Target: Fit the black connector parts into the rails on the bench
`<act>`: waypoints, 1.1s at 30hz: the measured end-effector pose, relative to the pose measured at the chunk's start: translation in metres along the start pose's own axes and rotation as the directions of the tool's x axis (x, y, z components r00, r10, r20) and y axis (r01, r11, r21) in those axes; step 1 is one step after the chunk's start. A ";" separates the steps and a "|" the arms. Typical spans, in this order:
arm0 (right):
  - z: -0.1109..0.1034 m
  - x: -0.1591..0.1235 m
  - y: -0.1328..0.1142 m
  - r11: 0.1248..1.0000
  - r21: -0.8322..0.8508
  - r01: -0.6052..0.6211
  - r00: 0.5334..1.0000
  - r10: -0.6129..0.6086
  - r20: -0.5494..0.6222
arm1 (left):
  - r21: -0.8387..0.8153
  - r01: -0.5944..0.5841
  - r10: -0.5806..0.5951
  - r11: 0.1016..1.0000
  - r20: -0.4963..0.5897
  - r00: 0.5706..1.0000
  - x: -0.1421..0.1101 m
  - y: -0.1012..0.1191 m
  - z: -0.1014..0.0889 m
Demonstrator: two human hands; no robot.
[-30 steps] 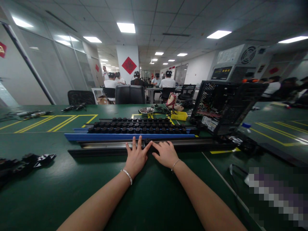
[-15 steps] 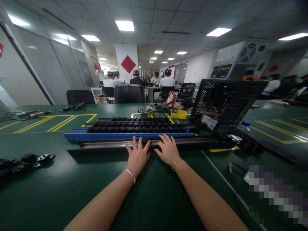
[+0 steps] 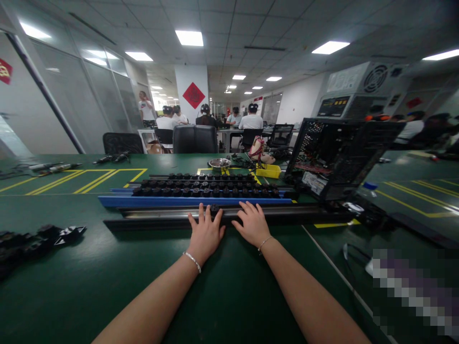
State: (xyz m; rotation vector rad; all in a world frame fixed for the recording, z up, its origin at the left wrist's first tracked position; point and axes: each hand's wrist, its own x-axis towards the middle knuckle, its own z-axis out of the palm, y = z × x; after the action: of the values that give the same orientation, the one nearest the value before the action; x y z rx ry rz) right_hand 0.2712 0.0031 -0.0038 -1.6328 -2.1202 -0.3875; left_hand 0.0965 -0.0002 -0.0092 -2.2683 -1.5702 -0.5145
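Across the green table in front of me lies a long black rail [image 3: 143,223] with a shiny metal channel [image 3: 154,213]. My left hand [image 3: 206,234] rests over it, fingers spread and lying on its near side and channel. A small black part [image 3: 214,208] sits in the channel between the fingertips of that hand. To its right, my right hand [image 3: 253,225] lies on the same rail with its fingers stretched out. Behind the rail stand rows of small black wheel-like parts [image 3: 186,191] and a blue rail [image 3: 122,202].
An opened computer case [image 3: 340,153] stands at the right, with power supplies [image 3: 355,91] on top. A metal bowl [image 3: 219,164] and a yellow tray [image 3: 269,171] are at the back. Black parts [image 3: 43,243] lie at the left. Several people sit at farther tables.
The scene has shifted slightly to the right as the camera turned a little. Both hands keep nearly the same spread pose on the rail.
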 end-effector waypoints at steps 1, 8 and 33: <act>0.000 0.000 0.000 1.000 0.000 0.000 1.000 0.000 -0.003 | 0.001 0.004 -0.004 1.000 -0.003 1.000 0.000 0.000 0.000; 0.000 0.000 0.000 1.000 0.002 0.003 1.000 -0.003 -0.007 | 0.007 0.018 -0.017 1.000 -0.022 1.000 -0.001 -0.002 0.001; -0.001 0.001 0.000 1.000 0.014 -0.006 1.000 0.006 0.026 | 0.037 0.077 -0.073 0.996 -0.086 0.994 -0.002 -0.020 -0.005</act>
State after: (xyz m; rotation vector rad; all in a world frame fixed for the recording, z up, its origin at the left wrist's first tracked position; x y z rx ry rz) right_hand 0.2714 0.0032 -0.0024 -1.6444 -2.1318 -0.3511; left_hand 0.0766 0.0028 -0.0040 -2.1354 -1.6140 -0.5856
